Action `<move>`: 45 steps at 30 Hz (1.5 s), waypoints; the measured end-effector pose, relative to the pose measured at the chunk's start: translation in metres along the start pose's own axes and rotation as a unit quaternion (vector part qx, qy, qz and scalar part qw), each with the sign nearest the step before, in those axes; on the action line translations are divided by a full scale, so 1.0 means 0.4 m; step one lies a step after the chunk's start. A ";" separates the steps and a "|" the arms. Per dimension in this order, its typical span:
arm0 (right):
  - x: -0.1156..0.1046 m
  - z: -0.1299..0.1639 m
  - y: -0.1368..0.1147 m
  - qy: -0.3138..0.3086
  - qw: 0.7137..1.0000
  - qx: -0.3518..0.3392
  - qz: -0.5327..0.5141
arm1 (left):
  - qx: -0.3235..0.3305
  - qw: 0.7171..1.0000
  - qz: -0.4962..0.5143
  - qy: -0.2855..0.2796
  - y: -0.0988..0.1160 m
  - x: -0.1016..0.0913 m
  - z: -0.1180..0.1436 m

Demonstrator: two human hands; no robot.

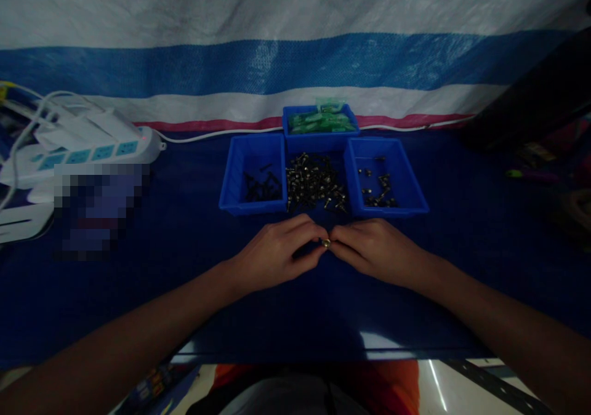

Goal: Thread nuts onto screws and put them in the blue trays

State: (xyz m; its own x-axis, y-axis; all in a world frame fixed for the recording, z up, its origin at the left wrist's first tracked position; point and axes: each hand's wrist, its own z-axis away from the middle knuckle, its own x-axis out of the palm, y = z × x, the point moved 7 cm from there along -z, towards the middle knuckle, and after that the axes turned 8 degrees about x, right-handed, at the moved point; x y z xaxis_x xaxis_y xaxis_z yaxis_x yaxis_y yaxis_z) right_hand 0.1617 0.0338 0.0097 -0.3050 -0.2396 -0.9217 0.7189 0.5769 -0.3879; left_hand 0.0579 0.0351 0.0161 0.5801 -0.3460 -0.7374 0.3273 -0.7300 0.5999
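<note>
The head view looks down on a dark blue table (138, 292). The left hand (272, 252) and the right hand (376, 249) meet at the middle, fingertips pinched together on one small brass-coloured piece (325, 242) held between them just above the table top. Just beyond the hands lies a loose heap of small dark screws (314, 184) on the table, between two blue trays. The left tray (240, 175) holds a few black screws; the right tray (406, 187) holds some small dark parts. Behind the heap, a third blue tray (318, 136) carries green packets. Far to the left sits a white power strip (92, 150) with plugs in it. A striped tarp (295, 52) hangs behind the table.
</note>
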 end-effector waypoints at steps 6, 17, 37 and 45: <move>-0.015 0.000 -0.003 -0.027 0.993 0.015 -0.118 | -0.002 1.000 -0.006 0.012 -0.004 -0.007 0.001; -0.017 -0.009 0.008 -0.036 0.979 0.038 -0.196 | 0.010 0.999 -0.045 -0.009 -0.011 0.003 0.001; -0.004 -0.002 0.005 -0.049 0.989 0.028 -0.140 | 0.021 0.998 -0.051 -0.022 -0.010 0.004 0.007; -0.013 0.001 0.011 -0.003 0.991 0.037 -0.126 | 0.009 0.998 -0.058 -0.029 -0.011 0.002 0.008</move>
State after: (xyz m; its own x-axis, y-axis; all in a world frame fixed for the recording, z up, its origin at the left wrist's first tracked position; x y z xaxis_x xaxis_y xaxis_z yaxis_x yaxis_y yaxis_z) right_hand 0.1667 0.0371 0.0126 -0.4781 -0.3735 -0.7950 0.6641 0.4387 -0.6054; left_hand 0.0545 0.0363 0.0120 0.4952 -0.2908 -0.8187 0.3766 -0.7773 0.5039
